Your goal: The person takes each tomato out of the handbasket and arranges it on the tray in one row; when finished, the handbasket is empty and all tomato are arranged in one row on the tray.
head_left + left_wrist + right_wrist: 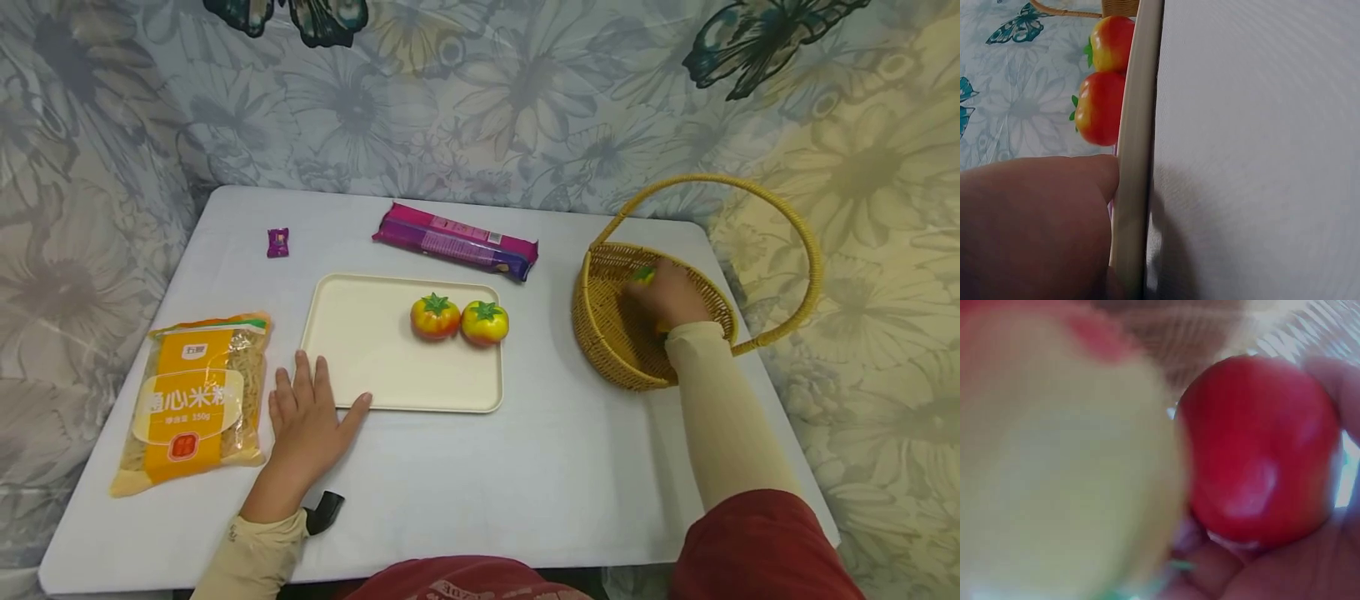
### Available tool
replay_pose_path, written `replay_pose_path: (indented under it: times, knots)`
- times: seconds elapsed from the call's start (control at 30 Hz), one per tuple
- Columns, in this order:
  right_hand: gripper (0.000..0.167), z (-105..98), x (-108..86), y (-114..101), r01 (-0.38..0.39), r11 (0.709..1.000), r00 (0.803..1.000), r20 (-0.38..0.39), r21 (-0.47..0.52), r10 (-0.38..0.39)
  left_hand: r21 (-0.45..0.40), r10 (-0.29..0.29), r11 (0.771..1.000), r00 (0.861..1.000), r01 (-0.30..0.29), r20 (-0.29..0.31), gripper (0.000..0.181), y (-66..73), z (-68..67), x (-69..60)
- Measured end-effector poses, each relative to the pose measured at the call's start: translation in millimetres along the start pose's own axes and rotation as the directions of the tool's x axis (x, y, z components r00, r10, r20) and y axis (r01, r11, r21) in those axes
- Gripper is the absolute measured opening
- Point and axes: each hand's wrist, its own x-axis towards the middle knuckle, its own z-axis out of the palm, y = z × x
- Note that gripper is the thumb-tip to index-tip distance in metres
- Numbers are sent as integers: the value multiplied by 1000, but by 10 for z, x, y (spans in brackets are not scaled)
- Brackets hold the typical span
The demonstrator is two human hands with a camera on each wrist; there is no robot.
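Observation:
At the right, my right hand [671, 296] reaches into a woven basket [596, 350] with a tall handle. In the right wrist view its fingers curl round a red tomato [1260, 450]; a blurred yellow round thing [1066, 456] with some red and green fills the left side, close to the camera. My left hand [307, 429] lies with fingers spread at the near left corner of a cream tray [405, 383], its thumb touching the tray's edge. Two red-and-yellow tomatoes, one on the left [435, 318] and one on the right [485, 325], sit side by side on the tray.
A yellow bag of rice noodles [191, 408] lies left of my left hand. Behind the tray is a long purple packet [457, 242], and a small purple wrapped sweet [278, 242] lies at the back left. Patterned cloth hangs behind the white table [480, 492].

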Motion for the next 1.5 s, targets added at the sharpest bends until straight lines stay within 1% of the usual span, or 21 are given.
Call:
replay_pose_path:
  times: [0.1, 0.27, 0.37, 0.47, 0.57, 0.7, 0.8, 0.97, 1.03, 1.13, 1.23, 1.3, 1.37, 1.43, 1.5]
  knots:
    - [94, -59, -69, -60, 5, 999, 1000, -16, 40, -5, -3, -4, 1000, 1000, 4, 2, 102, -5, 10, -2]
    - [102, -182, -227, -238, 20, 997, 999, -35, 77, -17, -10, -18, 1000, 1000, 18, 17, 102, 3, -16, -16]
    - [101, -237, -328, -357, 38, 994, 998, -61, 103, -32, -11, -16, 1000, 1000, 16, 19, 102, 10, -25, -21]
    - [101, -269, -423, -487, 78, 988, 994, -92, 132, -66, -7, -7, 1000, 1000, 8, 17, 103, 18, -20, -17]
    - [100, -279, -525, -687, 137, 976, 986, -117, 169, -118, -3, -3, 1000, 1000, 3, 11, 103, 20, -14, -9]
    - [90, -225, -655, -1081, 230, 949, 968, -149, 215, -201, 2, -3, 1000, 1000, 3, -1, 103, 11, -6, -1]
    - [84, -92, -694, -1403, 282, 929, 956, -154, 239, -251, 6, 1, 1000, 1000, -1, -14, 103, -4, 8, 10]
    - [83, 267, -669, -1883, 362, 894, 932, -135, 264, -338, 2, 4, 1000, 1000, -4, -23, 103, -9, 27, 16]
    - [85, 428, -666, -2058, 389, 878, 921, -119, 278, -370, 2, -3, 1000, 1000, 3, -14, 103, -7, 25, 15]
    - [87, 663, -682, -2293, 408, 865, 911, -71, 291, -406, 5, -16, 1000, 1000, 16, -2, 103, 0, 18, 17]
    - [86, 894, -698, -2475, 442, 847, 890, -28, 294, -454, 9, -27, 1000, 1000, 27, 5, 103, 9, 15, 13]
    - [85, 1034, -703, -2570, 464, 841, 876, -3, 280, -482, 10, -34, 999, 999, 34, 9, 102, 19, 7, 11]
    - [84, 1165, -695, -2643, 498, 830, 857, 6, 253, -516, 6, -39, 999, 999, 39, 11, 102, 31, -1, 8]
    - [82, 1285, -681, -2699, 537, 819, 835, 4, 202, -550, 3, -41, 999, 999, 40, 10, 101, 41, -9, 7]
    - [80, 1397, -663, -2741, 579, 806, 813, -5, 125, -583, -1, -41, 999, 999, 41, 8, 101, 50, -15, 7]
